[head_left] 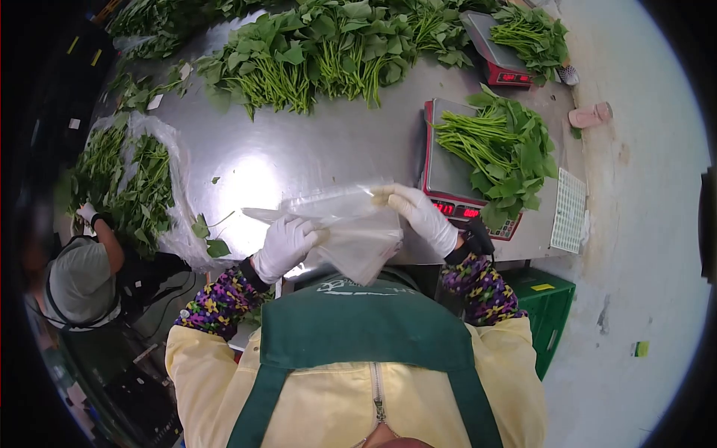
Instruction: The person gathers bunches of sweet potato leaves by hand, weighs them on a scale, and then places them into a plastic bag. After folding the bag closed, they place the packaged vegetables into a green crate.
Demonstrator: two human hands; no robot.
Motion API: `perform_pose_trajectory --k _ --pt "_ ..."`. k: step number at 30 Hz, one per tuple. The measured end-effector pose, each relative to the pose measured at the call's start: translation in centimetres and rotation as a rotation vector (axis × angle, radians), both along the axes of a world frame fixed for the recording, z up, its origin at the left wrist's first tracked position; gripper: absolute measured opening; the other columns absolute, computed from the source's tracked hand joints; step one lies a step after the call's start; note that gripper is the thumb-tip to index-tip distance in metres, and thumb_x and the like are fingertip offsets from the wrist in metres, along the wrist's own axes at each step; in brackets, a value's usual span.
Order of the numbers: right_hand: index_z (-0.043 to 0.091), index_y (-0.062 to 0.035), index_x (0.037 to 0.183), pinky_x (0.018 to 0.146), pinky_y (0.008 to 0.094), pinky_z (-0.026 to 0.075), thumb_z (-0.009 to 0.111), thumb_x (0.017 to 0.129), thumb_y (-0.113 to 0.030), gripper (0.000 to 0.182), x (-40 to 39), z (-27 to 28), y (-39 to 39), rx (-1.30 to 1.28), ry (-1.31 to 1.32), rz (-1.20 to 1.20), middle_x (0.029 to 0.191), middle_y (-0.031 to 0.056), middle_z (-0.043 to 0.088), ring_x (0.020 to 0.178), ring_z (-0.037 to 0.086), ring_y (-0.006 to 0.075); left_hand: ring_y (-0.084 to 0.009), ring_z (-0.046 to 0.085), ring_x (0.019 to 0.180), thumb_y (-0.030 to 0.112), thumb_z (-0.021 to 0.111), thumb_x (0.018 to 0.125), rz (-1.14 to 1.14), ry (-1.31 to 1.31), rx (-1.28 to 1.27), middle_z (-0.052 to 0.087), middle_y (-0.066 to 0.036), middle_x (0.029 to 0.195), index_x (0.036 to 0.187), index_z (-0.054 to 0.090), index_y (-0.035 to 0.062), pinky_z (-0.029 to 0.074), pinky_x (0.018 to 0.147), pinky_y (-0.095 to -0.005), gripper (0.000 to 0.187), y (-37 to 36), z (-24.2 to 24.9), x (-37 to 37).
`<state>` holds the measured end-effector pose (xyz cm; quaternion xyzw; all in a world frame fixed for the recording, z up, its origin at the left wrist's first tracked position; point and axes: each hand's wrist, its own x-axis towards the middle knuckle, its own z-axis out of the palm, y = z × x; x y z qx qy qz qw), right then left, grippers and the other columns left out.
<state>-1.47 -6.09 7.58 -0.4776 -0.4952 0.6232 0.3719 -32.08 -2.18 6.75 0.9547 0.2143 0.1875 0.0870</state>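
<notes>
A clear plastic bag point(358, 243) is stretched between my two gloved hands, just above the near edge of the metal table. My left hand point(284, 246), in a white glove, pinches its left side. With fingers closed, my right hand point(420, 215) grips the bag's upper right corner. Right of that hand stands a red digital scale point(452, 168) with lit red digits. A bunch of leafy green stems point(500, 149) lies on its plate, leaves hanging over the right side.
Heaped leafy greens point(321, 52) line the far side of the metal table point(321, 145). A second scale point(497, 56) bears another bunch. At left, a co-worker point(82, 276) reaches toward greens in a large plastic bag point(179, 187). A pink cup-like object point(590, 115), a white grid point(569, 210) and a green crate point(541, 313) are at right.
</notes>
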Motion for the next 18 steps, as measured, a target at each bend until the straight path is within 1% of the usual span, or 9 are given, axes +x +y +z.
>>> perform_pose_trajectory --k 3,6,9,10,13,14,15,16,18 --pt "0.058 0.0014 0.126 0.098 0.0305 0.044 0.049 0.1 -0.032 0.043 1.0 -1.6 0.1 0.05 -0.119 0.017 0.115 0.0085 0.066 0.107 0.059 0.0183 -0.0181 0.059 0.083 0.009 0.063 0.073 0.038 -0.034 0.014 0.064 0.003 0.093 0.1 0.06 0.0175 0.044 0.078 -0.0334 0.029 -0.1 2.2 -0.9" --pt "0.056 0.0009 0.129 0.1 0.0316 0.042 0.046 0.101 -0.033 0.045 0.9 -2.0 -0.1 -0.056 -0.204 0.285 0.119 0.0094 0.064 0.111 0.058 0.0202 -0.0214 0.057 0.079 0.005 0.063 0.066 0.163 -0.107 0.037 0.059 0.001 0.082 0.096 0.063 0.0207 0.046 0.069 -0.035 0.033 0.9 5.6 -1.8" --pt "0.054 0.004 0.13 0.104 0.0316 0.039 0.044 0.1 -0.049 0.062 0.2 -1.7 0.1 -0.065 0.09 0.338 0.126 0.011 0.061 0.117 0.054 0.0198 -0.0227 0.058 0.072 -0.004 0.063 0.064 0.293 -0.128 -0.096 0.063 -0.001 0.079 0.1 0.066 0.0159 0.047 0.065 -0.0347 0.041 3.6 10.0 -2.9" --pt "0.06 0.0001 0.125 0.087 0.0258 0.042 0.044 0.098 -0.051 0.06 -0.3 -1.7 0.8 0.117 0.161 0.276 0.111 0.0067 0.065 0.101 0.054 0.0152 -0.0214 0.06 0.072 -0.006 0.064 0.066 0.337 -0.157 -0.177 0.065 -0.003 0.081 0.102 0.066 0.013 0.049 0.065 -0.033 0.041 4.6 11.3 -3.1" --pt "0.054 -0.0008 0.132 0.096 0.0268 0.04 0.054 0.096 -0.039 0.053 0.3 1.5 1.0 0.058 0.234 0.237 0.123 0.0101 0.061 0.11 0.053 0.0141 -0.012 0.063 0.078 -0.006 0.063 0.079 0.441 -0.392 -0.557 0.068 -0.007 0.086 0.107 0.064 0.0035 0.05 0.072 -0.0264 0.03 6.9 13.6 -3.8" --pt "0.051 -0.0012 0.135 0.097 0.027 0.04 0.059 0.093 -0.03 0.051 -0.5 2.3 1.1 0.189 -0.033 0.219 0.128 0.0107 0.058 0.114 0.051 0.0129 -0.0096 0.062 0.081 -0.004 0.063 0.082 0.455 -0.435 -0.633 0.068 -0.008 0.088 0.108 0.063 0.0015 0.05 0.073 -0.0249 0.026 7.8 14.3 -4.2" --pt "0.048 -0.0015 0.138 0.098 0.0272 0.041 0.064 0.091 -0.02 0.054 -1.2 2.8 1.3 0.32 -0.301 0.193 0.133 0.0112 0.056 0.117 0.049 0.0118 -0.0069 0.06 0.087 -0.014 0.055 0.082 0.482 -0.385 -0.609 0.066 -0.002 0.094 0.103 0.062 -0.0008 0.048 0.078 -0.0221 0.026 8.4 15.7 -4.1" --pt "0.048 -0.0015 0.138 0.098 0.0272 0.041 0.064 0.091 -0.02 0.054 -2.0 2.0 1.6 0.334 -0.3 0.197 0.133 0.0112 0.056 0.117 0.049 0.0118 -0.0048 0.057 0.084 -0.011 0.058 0.083 0.482 -0.353 -0.589 0.064 0.0 0.088 0.102 0.061 -0.0009 0.047 0.076 -0.0215 0.022 8.7 17.4 -3.5" --pt "0.05 -0.007 0.138 0.1 0.0319 0.043 0.075 0.08 -0.02 0.064 -3.4 -1.0 2.4 0.264 -0.238 -0.068 0.127 0.016 0.061 0.114 0.059 0.0212 -0.0038 0.054 0.082 -0.008 0.06 0.084 0.546 -0.263 -0.46 0.061 0.001 0.085 0.099 0.061 -0.0004 0.047 0.074 -0.0211 0.018 9.9 18.9 -3.2"
